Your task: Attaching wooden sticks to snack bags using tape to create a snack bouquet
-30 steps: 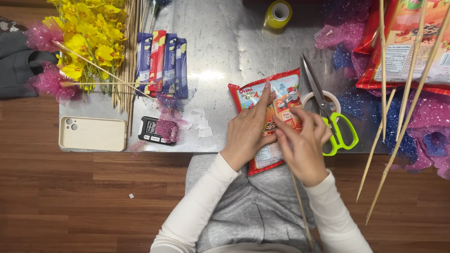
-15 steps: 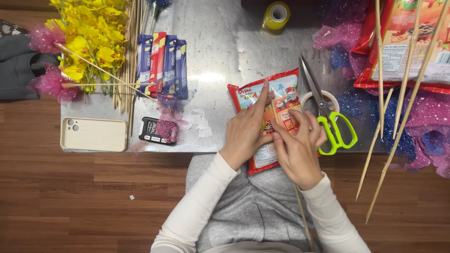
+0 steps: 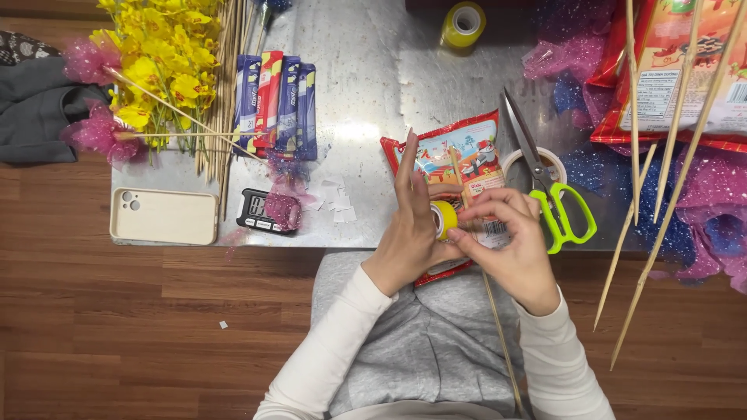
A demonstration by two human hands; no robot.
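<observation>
Here, both hands hold a small yellow tape roll point(image 3: 444, 218) against the red snack packet point(image 3: 455, 167): left hand point(image 3: 410, 233) fingers extended, right hand point(image 3: 510, 241) fingers pinching the tape.

Red snack packet point(image 3: 459, 167) under both hands; striped sachets point(image 3: 276, 105) upper left.

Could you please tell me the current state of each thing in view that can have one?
Snack packet: sealed, flat on the table, a skewer against it.
Small yellow tape roll: in the grip of the left hand and right hand.
Scissors: blades shut, lying on a white roll.
Phone: face down.
Large yellow tape roll: lying untouched.
</observation>
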